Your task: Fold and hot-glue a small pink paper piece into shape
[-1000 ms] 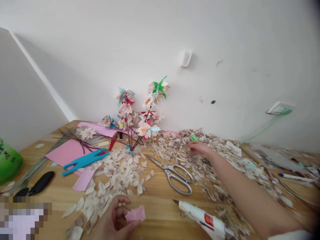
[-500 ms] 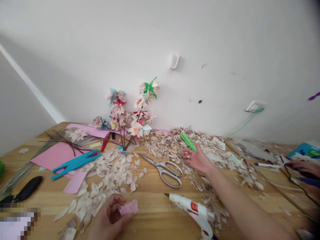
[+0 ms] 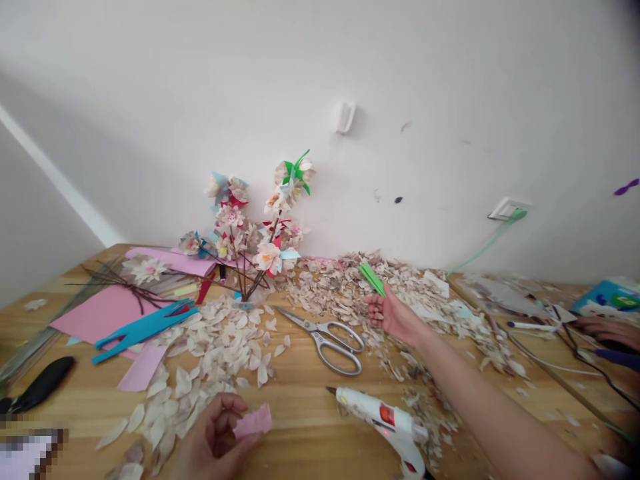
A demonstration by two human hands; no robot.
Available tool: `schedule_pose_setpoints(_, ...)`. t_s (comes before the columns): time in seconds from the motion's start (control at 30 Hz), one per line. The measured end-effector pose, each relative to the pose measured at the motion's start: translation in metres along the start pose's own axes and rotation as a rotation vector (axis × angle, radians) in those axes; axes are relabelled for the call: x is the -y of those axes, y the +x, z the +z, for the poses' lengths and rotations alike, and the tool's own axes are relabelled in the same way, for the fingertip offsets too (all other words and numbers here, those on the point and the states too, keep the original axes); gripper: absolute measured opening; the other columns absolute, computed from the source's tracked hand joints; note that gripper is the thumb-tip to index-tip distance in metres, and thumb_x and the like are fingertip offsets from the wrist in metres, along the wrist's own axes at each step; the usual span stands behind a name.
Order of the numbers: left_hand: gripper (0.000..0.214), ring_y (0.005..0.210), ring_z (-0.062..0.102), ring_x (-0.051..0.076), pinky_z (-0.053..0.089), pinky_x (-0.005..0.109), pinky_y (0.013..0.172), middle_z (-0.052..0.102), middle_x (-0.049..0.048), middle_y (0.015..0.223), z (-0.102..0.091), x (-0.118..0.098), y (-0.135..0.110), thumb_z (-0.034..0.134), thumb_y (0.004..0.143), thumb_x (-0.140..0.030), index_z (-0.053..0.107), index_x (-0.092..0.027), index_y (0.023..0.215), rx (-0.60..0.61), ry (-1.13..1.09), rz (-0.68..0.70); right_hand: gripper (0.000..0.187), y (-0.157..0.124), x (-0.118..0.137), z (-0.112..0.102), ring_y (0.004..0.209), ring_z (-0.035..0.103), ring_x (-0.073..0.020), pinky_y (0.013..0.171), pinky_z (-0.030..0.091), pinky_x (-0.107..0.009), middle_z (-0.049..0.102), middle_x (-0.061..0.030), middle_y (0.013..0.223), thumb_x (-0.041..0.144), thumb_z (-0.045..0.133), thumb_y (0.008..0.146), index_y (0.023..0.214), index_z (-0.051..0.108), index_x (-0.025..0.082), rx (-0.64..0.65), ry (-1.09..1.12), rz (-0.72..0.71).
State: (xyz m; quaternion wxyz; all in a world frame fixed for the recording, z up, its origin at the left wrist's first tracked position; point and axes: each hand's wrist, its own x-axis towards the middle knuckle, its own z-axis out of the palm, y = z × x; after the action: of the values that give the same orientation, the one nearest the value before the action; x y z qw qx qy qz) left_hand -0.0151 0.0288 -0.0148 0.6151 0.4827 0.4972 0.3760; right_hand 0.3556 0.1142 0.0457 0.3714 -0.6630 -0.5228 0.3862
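Note:
My left hand (image 3: 213,443) is low at the front of the wooden table (image 3: 310,420), fingers pinched on a small pink crepe paper piece (image 3: 253,422). My right hand (image 3: 393,315) reaches out over a heap of pale paper scraps (image 3: 350,293) and grips a folded green paper strip (image 3: 373,279), lifted just above the heap. Silver scissors (image 3: 325,339) lie between my hands. A white glue gun (image 3: 387,427) lies in front of my right forearm.
A bunch of paper flowers on stems (image 3: 255,227) stands against the wall. Pale petals (image 3: 200,373), pink paper sheets (image 3: 100,313), a blue cut-out (image 3: 143,328) and black-handled scissors (image 3: 37,387) lie left. Another person's hand (image 3: 607,330), pens and cables are at the right edge.
My right hand has picked the green strip out of the scrap heap and drawn it back a little. The view has shifted right. My left hand keeps its pinch on the pink piece.

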Motion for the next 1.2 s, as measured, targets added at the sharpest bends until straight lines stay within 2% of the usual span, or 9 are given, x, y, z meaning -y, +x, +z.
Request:
schedule_pose_setpoints(0.1, 0.037, 0.059, 0.051, 0.013, 0.036, 0.024, 0.053, 0.057, -0.0024, 0.063, 0.002, -0.004, 0.0, 0.07, 0.057, -0.044, 0.05, -0.02, 0.077, -0.019, 0.014, -0.002, 0.041, 0.013, -0.007, -0.001, 0.055, 0.055, -0.015, 0.053, 0.047, -0.029, 0.057, -0.0018, 0.061, 0.051, 0.033, 0.087, 0.075, 0.056, 0.02, -0.06, -0.249, 0.022)
schedule_pose_setpoints(0.23, 0.039, 0.059, 0.05, 0.013, 0.036, 0.024, 0.053, 0.056, -0.0031, 0.061, 0.0, -0.001, 0.002, 0.072, 0.054, -0.045, 0.05, -0.021, 0.077, -0.052, 0.003, 0.009, 0.021, 0.029, -0.007, 0.001, 0.078, 0.059, -0.0151, 0.07, 0.049, -0.034, 0.061, -0.0036, 0.093, 0.033, 0.05, 0.087, 0.095, 0.058, 0.015, -0.067, -0.592, 0.026)
schedule_pose_setpoints(0.3, 0.041, 0.056, 0.049, 0.012, 0.035, 0.024, 0.053, 0.055, -0.0042, 0.059, -0.002, 0.004, 0.003, 0.072, 0.055, -0.044, 0.049, -0.021, 0.08, -0.054, 0.0, 0.0, 0.022, 0.032, -0.003, 0.005, 0.088, 0.058, -0.0171, 0.076, 0.049, -0.037, 0.058, -0.0049, 0.106, 0.03, 0.051, 0.087, 0.103, 0.056, 0.016, -0.03, -0.721, 0.03)
schedule_pose_setpoints(0.4, 0.044, 0.051, 0.047, 0.011, 0.032, 0.023, 0.049, 0.053, -0.0057, 0.053, -0.002, 0.004, 0.003, 0.073, 0.054, -0.043, 0.049, -0.021, 0.083, -0.075, 0.014, -0.017, 0.025, 0.034, 0.004, 0.013, 0.093, 0.057, -0.0187, 0.079, 0.048, -0.039, 0.056, -0.006, 0.111, 0.029, 0.051, 0.087, 0.108, 0.054, 0.017, 0.02, -0.852, 0.046)
schedule_pose_setpoints(0.57, 0.044, 0.049, 0.045, 0.011, 0.031, 0.023, 0.049, 0.053, -0.0055, 0.051, 0.004, -0.017, -0.002, 0.074, 0.049, -0.043, 0.049, -0.02, 0.077, -0.072, 0.004, -0.064, 0.026, 0.038, 0.006, 0.021, 0.094, 0.057, -0.0189, 0.079, 0.048, -0.039, 0.055, -0.0064, 0.113, 0.029, 0.051, 0.087, 0.109, 0.053, 0.018, 0.042, -0.927, 0.101)
schedule_pose_setpoints(0.7, 0.042, 0.052, 0.048, 0.012, 0.034, 0.023, 0.05, 0.054, -0.0048, 0.052, 0.005, -0.023, -0.004, 0.075, 0.048, -0.042, 0.05, -0.02, 0.073, -0.074, -0.003, -0.048, 0.026, 0.043, 0.001, 0.015, 0.094, 0.057, -0.0189, 0.079, 0.048, -0.039, 0.055, -0.0063, 0.113, 0.029, 0.051, 0.087, 0.109, 0.053, 0.018, 0.036, -0.862, 0.138)
schedule_pose_setpoints(0.87, 0.039, 0.051, 0.047, 0.011, 0.033, 0.021, 0.049, 0.055, -0.0043, 0.054, 0.004, -0.012, -0.004, 0.072, 0.053, -0.042, 0.051, -0.02, 0.076, -0.066, -0.009, 0.011, 0.024, 0.036, 0.001, 0.003, 0.089, 0.058, -0.0176, 0.076, 0.049, -0.037, 0.057, -0.0058, 0.108, 0.03, 0.05, 0.087, 0.107, 0.054, 0.017, -0.004, -0.609, 0.163)
schedule_pose_setpoints(1.0, 0.035, 0.052, 0.046, 0.009, 0.032, 0.02, 0.049, 0.054, -0.0046, 0.057, 0.005, -0.011, -0.005, 0.07, 0.057, -0.041, 0.05, -0.02, 0.076, -0.101, -0.029, 0.055, 0.021, 0.017, 0.008, -0.005, 0.067, 0.058, -0.0105, 0.058, 0.05, -0.026, 0.06, -0.0023, 0.089, 0.032, 0.047, 0.089, 0.098, 0.056, 0.016, -0.014, -0.291, 0.147)
schedule_pose_setpoints(1.2, 0.033, 0.053, 0.047, 0.011, 0.033, 0.02, 0.049, 0.055, -0.0043, 0.058, 0.003, -0.021, -0.005, 0.071, 0.055, -0.036, 0.05, -0.02, 0.076, -0.047, 0.025, 0.045, 0.023, -0.013, 0.045, -0.017, 0.038, 0.035, -0.0037, 0.032, 0.025, -0.015, 0.043, 0.007, 0.057, 0.034, 0.041, 0.089, 0.078, 0.049, 0.016, -0.009, 0.134, 0.064)
